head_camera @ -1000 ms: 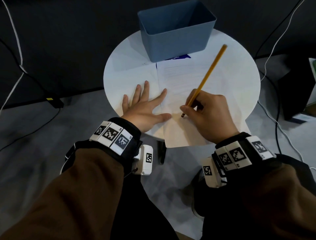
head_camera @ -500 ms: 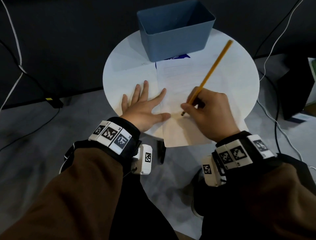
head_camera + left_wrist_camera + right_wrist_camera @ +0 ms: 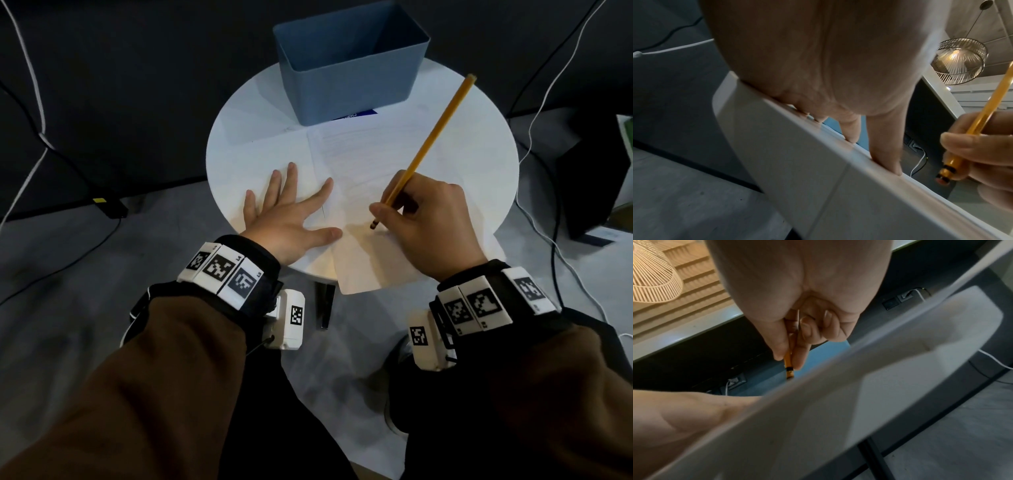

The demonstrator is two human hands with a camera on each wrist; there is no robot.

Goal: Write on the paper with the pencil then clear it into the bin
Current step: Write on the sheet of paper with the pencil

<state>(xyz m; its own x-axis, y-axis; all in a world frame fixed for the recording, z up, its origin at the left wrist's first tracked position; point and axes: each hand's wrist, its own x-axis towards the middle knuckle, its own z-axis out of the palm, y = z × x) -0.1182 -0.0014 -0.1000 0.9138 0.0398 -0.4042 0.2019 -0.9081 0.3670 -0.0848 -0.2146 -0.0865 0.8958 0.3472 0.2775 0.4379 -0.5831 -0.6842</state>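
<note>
Pinching the pencil low on its shaft, the right hand is holding it slanted, with the far end leaning toward 1 o'clock. Oddly, the end nearest the paper is the banded eraser end, as both wrist views show, so it is probably rubbing rather than marking, and whether it is touching the sheet cannot be told. The paper is lying at the table's centre, its near edge hanging over the rim at 6 o'clock. The left hand is lying flat with fingers spread wide at 9 o'clock of the sheet, index finger and thumb reaching onto its left edge. The bin is standing at 12 o'clock, just beyond the paper's far edge.

Doing this step well likely means flipping the pencil so the lead is facing down, keeping the left hand pressing the sheet flat, and writing over the supported part rather than the overhang, where the paper would be flexing. Light, even pressure should be avoiding a tear.
</note>
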